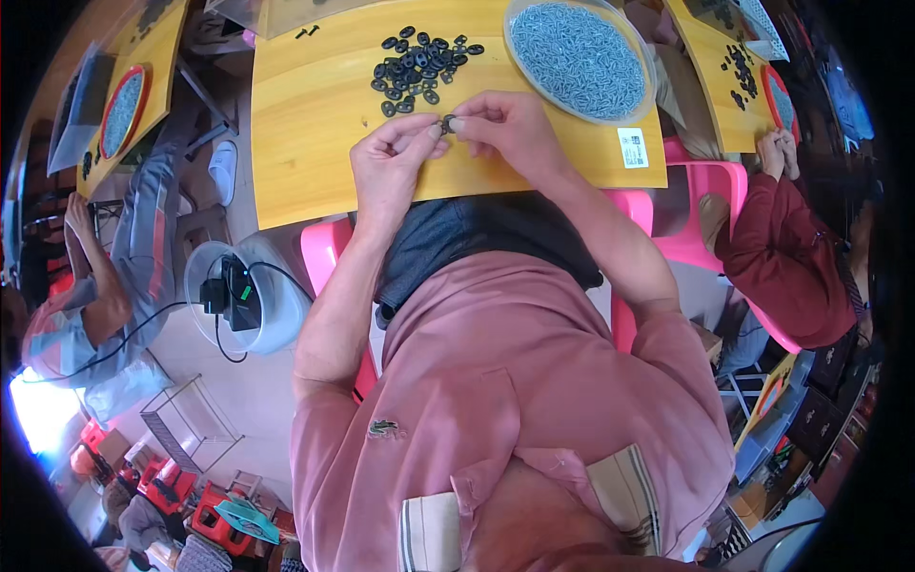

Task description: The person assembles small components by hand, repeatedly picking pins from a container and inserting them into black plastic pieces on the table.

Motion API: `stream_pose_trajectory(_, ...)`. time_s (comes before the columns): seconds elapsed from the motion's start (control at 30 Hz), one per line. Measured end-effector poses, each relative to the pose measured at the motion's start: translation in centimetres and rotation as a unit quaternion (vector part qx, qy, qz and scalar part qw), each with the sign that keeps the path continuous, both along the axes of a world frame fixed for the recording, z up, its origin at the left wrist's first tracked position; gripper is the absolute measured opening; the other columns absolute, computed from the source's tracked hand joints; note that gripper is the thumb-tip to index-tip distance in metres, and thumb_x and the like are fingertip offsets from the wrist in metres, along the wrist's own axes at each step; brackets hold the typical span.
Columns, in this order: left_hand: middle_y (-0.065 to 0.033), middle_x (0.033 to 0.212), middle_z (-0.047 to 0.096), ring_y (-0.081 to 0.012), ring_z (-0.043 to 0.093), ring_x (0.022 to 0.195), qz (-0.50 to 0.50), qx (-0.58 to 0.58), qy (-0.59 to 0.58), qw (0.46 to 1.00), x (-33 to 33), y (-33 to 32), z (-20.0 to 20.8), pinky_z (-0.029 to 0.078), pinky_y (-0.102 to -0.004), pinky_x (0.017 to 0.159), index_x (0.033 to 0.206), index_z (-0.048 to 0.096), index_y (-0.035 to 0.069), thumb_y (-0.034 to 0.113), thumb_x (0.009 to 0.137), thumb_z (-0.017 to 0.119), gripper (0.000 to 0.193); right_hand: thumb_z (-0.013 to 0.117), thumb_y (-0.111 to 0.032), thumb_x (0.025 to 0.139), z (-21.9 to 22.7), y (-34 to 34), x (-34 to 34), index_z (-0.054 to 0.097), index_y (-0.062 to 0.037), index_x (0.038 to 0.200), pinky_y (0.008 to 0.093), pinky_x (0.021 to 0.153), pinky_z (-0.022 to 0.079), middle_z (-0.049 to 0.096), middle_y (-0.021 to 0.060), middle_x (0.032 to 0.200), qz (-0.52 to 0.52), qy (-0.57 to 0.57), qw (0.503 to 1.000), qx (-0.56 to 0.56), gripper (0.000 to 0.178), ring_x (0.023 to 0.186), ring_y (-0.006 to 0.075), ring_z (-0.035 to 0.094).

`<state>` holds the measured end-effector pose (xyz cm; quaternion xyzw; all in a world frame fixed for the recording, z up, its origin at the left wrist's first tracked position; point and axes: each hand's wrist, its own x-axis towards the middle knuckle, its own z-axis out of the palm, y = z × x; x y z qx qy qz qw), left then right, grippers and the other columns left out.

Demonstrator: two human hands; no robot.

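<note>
Head view: left hand (pixel 389 157) and right hand (pixel 505 124) meet over the yellow bench (pixel 305 143), fingers of both pinched shut on one small dark part (pixel 446 122) held between them just above the bench surface. Pile of like black parts (pixel 419 62) lies just beyond the hands. Round tray of grey pieces (pixel 579 57) sits to the right, near the pile.

Workshop room, pale concrete floor (pixel 257 400). Yellow wooden tables (pixel 305 143) in rows, pink plastic chairs (pixel 705 205) beside them. Red stools (pixel 205 520) stacked lower left near wire rack (pixel 186 429). Bright daylight glare (pixel 38 410) at left edge.
</note>
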<state>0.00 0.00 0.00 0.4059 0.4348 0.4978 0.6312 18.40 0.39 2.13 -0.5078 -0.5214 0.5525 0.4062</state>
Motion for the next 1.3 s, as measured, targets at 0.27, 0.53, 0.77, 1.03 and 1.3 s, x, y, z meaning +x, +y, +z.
stream_pose_trajectory(0.27, -0.0117, 0.089, 0.071, -0.0147, 0.068, 0.076, 0.0, 0.008, -0.012, 1.0, 0.1, 0.3, 0.1, 0.056, -0.0241, 0.071, 0.105, 0.068, -0.005, -0.002, 0.089, 0.067, 0.016, 0.068, -0.015, 0.088, -0.1, 0.4, 0.3, 0.069, 0.0062, 0.1, 0.0217, 0.052, 0.048, 0.071, 0.0087, 0.077, 0.008, 0.041, 0.999, -0.017, 0.024, 0.06, 0.0097, 0.063)
stream_pose_trajectory(0.53, -0.0118, 0.089, 0.07, -0.0155, 0.068, 0.075, -0.01, -0.006, 0.005, 1.0, -0.1, 0.3, 0.8, 0.057, -0.025, 0.071, 0.104, 0.067, -0.006, -0.002, 0.089, 0.068, 0.016, 0.068, -0.014, 0.09, 0.0, 0.2, 0.2, 0.069, 0.0049, 0.096, 0.0217, 0.052, 0.049, 0.071, 0.009, 0.079, 0.018, 0.064, 0.997, -0.026, 0.021, 0.061, 0.0106, 0.065)
stream_pose_trajectory(0.77, -0.0128, 0.09, 0.07, -0.0162, 0.068, 0.075, -0.015, -0.007, 0.012, 1.0, 0.0, 0.1, 0.9, 0.057, -0.0257, 0.07, 0.103, 0.067, -0.006, -0.002, 0.088, 0.069, 0.015, 0.067, -0.015, 0.09, 0.5, 0.2, 0.1, 0.069, 0.0039, 0.094, 0.0222, 0.053, 0.049, 0.07, 0.0072, 0.076, 0.038, 0.029, 0.999, -0.024, 0.019, 0.061, 0.0102, 0.064)
stream_pose_trajectory(1.03, -0.0133, 0.09, 0.071, -0.0165, 0.069, 0.079, -0.05, 0.047, 0.017, 0.997, 0.0, -0.5, 0.3, 0.057, -0.0267, 0.073, 0.111, 0.064, -0.005, -0.006, 0.085, 0.069, 0.026, 0.068, -0.019, 0.09, 0.6, 0.3, 0.2, 0.069, 0.0022, 0.089, 0.0218, 0.053, 0.047, 0.066, 0.0042, 0.071, 0.052, 0.049, 0.997, -0.028, 0.021, 0.059, 0.009, 0.06)
stream_pose_trajectory(1.3, -0.0057, 0.087, 0.072, -0.0061, 0.064, 0.076, -0.075, 0.08, 0.116, 0.987, 0.8, -0.5, -0.1, 0.052, -0.021, 0.068, 0.109, 0.067, -0.003, -0.001, 0.083, 0.074, 0.028, 0.071, -0.023, 0.086, 0.4, 0.7, 1.2, 0.067, -0.0017, 0.079, 0.0218, 0.051, 0.043, 0.061, 0.0015, 0.066, 0.062, 0.057, 0.993, -0.086, 0.023, 0.054, 0.0075, 0.053)
